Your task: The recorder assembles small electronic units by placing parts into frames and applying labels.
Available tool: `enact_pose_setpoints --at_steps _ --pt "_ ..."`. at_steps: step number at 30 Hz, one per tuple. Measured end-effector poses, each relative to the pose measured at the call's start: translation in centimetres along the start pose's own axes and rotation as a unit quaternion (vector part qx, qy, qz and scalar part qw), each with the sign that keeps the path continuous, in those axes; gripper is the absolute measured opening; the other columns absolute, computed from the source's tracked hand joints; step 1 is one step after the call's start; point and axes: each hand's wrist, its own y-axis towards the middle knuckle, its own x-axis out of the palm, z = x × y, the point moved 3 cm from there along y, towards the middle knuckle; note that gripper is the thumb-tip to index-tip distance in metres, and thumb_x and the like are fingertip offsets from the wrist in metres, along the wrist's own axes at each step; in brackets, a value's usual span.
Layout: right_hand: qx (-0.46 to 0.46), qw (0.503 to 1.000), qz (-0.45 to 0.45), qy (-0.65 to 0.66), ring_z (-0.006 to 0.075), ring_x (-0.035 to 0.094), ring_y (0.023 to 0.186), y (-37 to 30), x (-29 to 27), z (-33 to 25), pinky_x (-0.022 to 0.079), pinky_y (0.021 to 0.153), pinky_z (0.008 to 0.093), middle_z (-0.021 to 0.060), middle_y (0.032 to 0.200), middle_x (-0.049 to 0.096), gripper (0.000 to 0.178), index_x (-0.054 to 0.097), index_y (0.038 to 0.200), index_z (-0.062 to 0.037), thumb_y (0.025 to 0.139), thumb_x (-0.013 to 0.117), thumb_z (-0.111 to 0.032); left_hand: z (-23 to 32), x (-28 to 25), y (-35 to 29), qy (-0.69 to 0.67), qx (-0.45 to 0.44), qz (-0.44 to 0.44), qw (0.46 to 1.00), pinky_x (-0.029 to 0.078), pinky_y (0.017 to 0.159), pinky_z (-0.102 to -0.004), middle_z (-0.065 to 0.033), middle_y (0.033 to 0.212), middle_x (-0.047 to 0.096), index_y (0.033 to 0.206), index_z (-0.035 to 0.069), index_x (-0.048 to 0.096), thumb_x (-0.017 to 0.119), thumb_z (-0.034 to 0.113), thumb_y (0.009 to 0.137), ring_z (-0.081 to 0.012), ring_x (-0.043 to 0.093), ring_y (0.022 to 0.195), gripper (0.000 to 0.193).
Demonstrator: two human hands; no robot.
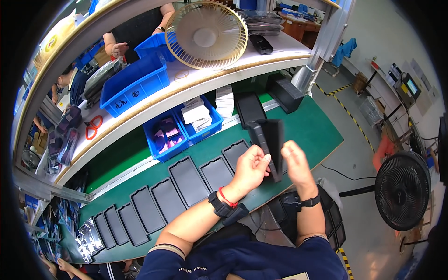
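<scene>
Over the green bench, my left hand (252,169) pinches the lower left edge of a black plastic tray (271,140), which stands tilted upright. It looks like a second dark panel lies against it; I cannot tell whether they are separate. My right hand (297,163) is raised beside the tray's right side, fingers extended and slightly blurred; whether it touches is unclear. Left of my hands, several shallow black trays lie in a row, among them a larger tray (188,181) and a tray (217,172) partly next to my left forearm.
Behind the row stand a blue bin (166,156) of purple pieces and a blue bin (205,135) of white cards. Black trays (250,108) stand farther back. The shelf above carries a fan (205,37); a black fan (402,191) stands right. Other people work beyond the shelf.
</scene>
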Motion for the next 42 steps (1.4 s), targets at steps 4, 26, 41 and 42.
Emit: enact_pose_setpoints --at_steps 4,26,41,42 --pt "0.119 0.986 0.023 0.117 0.003 0.04 0.07 2.9 -9.5 4.2 0.037 0.065 0.0212 -0.0067 0.073 0.042 0.022 0.05 0.08 -0.008 0.094 0.05 -0.024 2.0 -2.9 -0.9 0.033 0.021 0.063 0.997 0.049 0.049 -0.0209 -0.0011 0.069 0.053 0.082 0.005 0.045 0.058 0.007 0.089 -0.006 0.054 0.057 0.016" --pt "-0.032 0.922 0.185 -0.337 0.0229 0.056 0.106 1.5 -11.4 2.3 0.043 0.091 0.0341 0.0136 0.113 0.059 0.038 0.055 0.115 -0.0019 0.077 0.06 0.002 4.2 -6.4 -7.5 0.203 0.032 -0.08 0.975 0.048 0.078 -0.0283 -0.006 0.097 0.064 0.103 0.001 0.06 0.059 0.011 0.088 -0.0135 0.06 0.089 0.018" --pt "-0.312 0.89 -0.165 -0.287 0.0349 0.058 0.092 0.1 21.4 -10.6 0.047 0.081 0.0408 0.0184 0.096 0.061 0.038 0.059 0.106 -0.0001 0.071 0.07 -0.009 8.9 -22.1 -26.9 0.192 -0.02 0.207 0.959 0.049 0.076 -0.0273 -0.0056 0.086 0.065 0.091 -0.001 0.063 0.06 0.011 0.088 -0.0119 0.06 0.082 0.012" --pt "-0.31 0.879 -0.207 -0.297 0.0349 0.058 0.093 0.1 25.3 -11.4 0.047 0.081 0.0408 0.0185 0.096 0.061 0.04 0.058 0.108 0.0002 0.07 0.069 -0.008 9.5 -22.0 -27.3 0.228 -0.005 0.2 0.953 0.049 0.074 -0.0278 -0.0061 0.084 0.065 0.09 0.0 0.064 0.06 0.011 0.087 -0.0133 0.061 0.08 0.012"
